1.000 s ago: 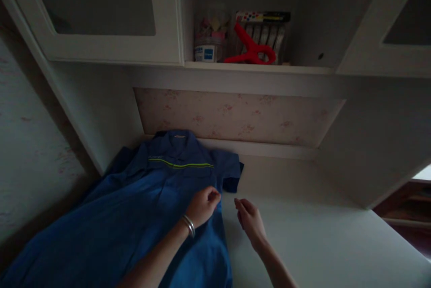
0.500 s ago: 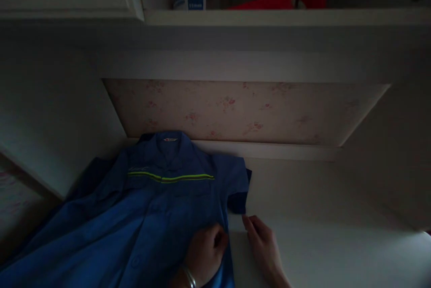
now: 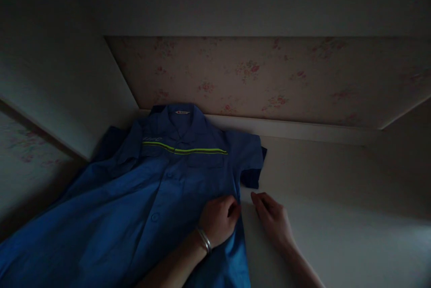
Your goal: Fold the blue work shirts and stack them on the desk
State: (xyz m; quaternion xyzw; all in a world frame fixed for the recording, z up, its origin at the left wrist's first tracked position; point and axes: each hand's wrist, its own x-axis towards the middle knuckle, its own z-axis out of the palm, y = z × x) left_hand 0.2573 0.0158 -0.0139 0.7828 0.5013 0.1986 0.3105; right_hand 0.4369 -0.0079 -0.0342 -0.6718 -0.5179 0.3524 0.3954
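Note:
A blue short-sleeved shirt (image 3: 144,198) with a yellow-green chest stripe lies flat on a white desk top (image 3: 336,216), collar toward the back wall. My left hand (image 3: 218,219), a silver bracelet on its wrist, rests curled on the shirt's right side edge, fingers closed on the fabric. My right hand (image 3: 272,218) lies on the bare desk just right of that edge, fingers bent loosely and holding nothing. The shirt's right sleeve (image 3: 251,162) is folded just beyond both hands.
A floral wallpaper panel (image 3: 256,77) backs the desk under a white shelf. A white side panel (image 3: 63,81) closes the left, and the shirt's left part runs under it. The scene is dim.
The camera has tipped down, so the shelf with the red scissors is out of view. Both hands stay at the shirt's right edge with little movement.

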